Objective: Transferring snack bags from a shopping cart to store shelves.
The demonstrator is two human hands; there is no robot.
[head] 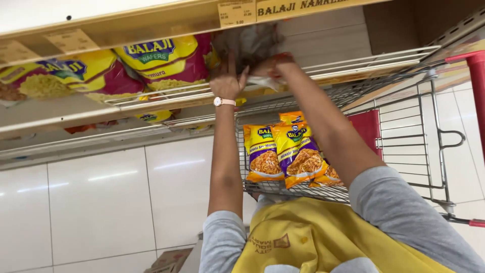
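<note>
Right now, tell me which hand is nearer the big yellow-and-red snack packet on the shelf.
Left. The left hand is raised just beside the yellow-and-red snack packet. The right hand lies beyond the left one, farther off, gripping a blurred packet.

A snack bag point(250, 43), blurred and greyish with a reddish edge, is held up at the wire shelf's front, right of the yellow-and-red bags. Its lower white edge is crumpled. Its print cannot be made out.
</note>
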